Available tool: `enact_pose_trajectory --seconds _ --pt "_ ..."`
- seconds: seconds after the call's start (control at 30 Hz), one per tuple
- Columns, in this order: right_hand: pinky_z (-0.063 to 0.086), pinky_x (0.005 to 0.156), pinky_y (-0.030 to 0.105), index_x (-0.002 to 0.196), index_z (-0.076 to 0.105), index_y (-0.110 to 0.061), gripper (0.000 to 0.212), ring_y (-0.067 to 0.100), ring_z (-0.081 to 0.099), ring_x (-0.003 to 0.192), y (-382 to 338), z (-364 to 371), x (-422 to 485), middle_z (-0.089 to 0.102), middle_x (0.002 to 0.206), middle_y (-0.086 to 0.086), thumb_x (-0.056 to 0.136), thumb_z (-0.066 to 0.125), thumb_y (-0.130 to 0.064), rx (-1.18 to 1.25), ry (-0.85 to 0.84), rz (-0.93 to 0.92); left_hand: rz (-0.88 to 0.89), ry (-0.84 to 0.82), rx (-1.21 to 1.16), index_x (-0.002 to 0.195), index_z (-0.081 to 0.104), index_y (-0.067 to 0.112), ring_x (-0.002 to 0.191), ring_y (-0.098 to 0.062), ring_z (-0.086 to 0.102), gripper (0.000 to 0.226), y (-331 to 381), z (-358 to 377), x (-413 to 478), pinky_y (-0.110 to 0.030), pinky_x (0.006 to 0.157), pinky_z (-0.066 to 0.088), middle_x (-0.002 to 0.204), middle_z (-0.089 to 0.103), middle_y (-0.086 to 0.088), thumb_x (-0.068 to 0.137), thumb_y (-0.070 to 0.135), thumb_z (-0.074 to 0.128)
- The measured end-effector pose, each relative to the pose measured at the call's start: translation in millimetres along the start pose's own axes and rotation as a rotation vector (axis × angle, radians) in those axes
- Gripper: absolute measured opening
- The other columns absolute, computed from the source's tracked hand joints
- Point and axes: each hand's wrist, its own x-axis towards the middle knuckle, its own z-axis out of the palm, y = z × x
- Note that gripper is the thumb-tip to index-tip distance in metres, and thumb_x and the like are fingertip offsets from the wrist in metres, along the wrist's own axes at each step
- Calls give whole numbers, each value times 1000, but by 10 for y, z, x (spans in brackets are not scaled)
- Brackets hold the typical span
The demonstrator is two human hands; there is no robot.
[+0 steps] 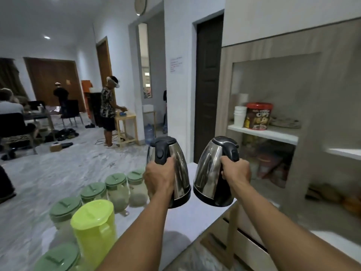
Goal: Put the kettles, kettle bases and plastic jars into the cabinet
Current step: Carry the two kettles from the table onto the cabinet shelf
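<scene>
Two steel kettles with black handles and lids hang in the air above the white counter (195,218). My left hand (160,177) grips the handle of the left kettle (180,165). The right kettle (210,169) is held by its handle in my right hand (236,171). Their bases nearly touch. Several clear plastic jars with green lids (117,184) stand in a row along the counter's left edge, beside a lime-green plastic jug (93,227). The open cabinet (273,133) with a white shelf is ahead on the right. No kettle bases are visible.
On the cabinet shelf stand a stack of white cups (239,116) and a red-lidded tub (258,116); dim items fill the space below. A dark door (208,85) is left of the cabinet. People (108,108), chairs and a wooden table occupy the room at left.
</scene>
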Motion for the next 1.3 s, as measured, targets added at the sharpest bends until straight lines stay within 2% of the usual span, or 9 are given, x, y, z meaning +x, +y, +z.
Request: enact_pose_trajectory --seconds 0.1,0.2,0.33,0.47,0.6,0.77,1.0,1.13,1.3 --pt "59 64 45 62 68 -11 23 33 68 63 -197 -530 -24 70 62 11 58 64 -33 17 143 -44 100 -85 -30 88 72 10 75 -31 59 37 361 142 -294 -30 63 41 84 70 -11 74 43 63" --pt "58 66 40 73 72 -11 28 33 71 70 -316 -1102 10 73 71 11 61 64 -35 6 280 -51 192 -191 -87 89 73 11 78 -30 63 35 677 408 -637 -29 64 43 84 71 -10 74 41 62" --pt "62 71 46 76 74 -10 39 36 73 75 -388 -1934 184 75 74 13 57 61 -42 -17 460 -77 253 -373 -179 77 68 16 72 -26 59 21 1036 881 -1226 -27 64 39 74 65 -4 78 36 63" --pt "62 70 49 73 71 -12 36 37 72 74 -415 -2874 416 73 71 13 54 60 -40 -25 603 -96 341 -507 -218 72 68 13 71 -28 62 24 1377 1512 -1904 -28 62 41 72 67 -7 78 36 63" --pt "59 65 40 77 69 -10 30 33 70 72 -465 -3848 625 72 76 11 62 63 -36 -14 737 -120 362 -635 -263 68 61 17 68 -25 56 21 1728 2252 -2674 -27 60 37 67 60 -3 80 34 63" --pt "56 62 37 68 67 -13 16 28 66 64 -520 -4911 1091 69 67 9 66 64 -28 -35 838 -189 348 -758 -364 69 63 15 61 -21 55 19 2177 3214 -3442 -21 45 30 59 56 0 79 31 62" --pt "58 67 37 76 66 -16 11 24 67 68 -683 -5881 1909 71 74 9 71 68 -26 -65 883 -259 422 -926 -409 76 68 12 65 -24 70 23 2629 4404 -3986 -36 63 59 68 72 -7 71 32 57" --pt "52 56 30 62 62 -14 13 13 58 43 -676 -6093 2459 60 54 2 74 65 -18 -87 862 -301 417 -910 -424 73 69 13 60 -22 72 27 2796 4981 -4085 -40 65 61 62 71 -4 70 38 59" --pt "58 61 37 60 63 -14 15 26 64 56 -552 -6185 3258 64 57 7 71 65 -24 -71 898 -288 415 -849 -379 75 66 12 67 -28 66 25 2937 5697 -4087 -36 62 56 70 69 -7 76 36 59"
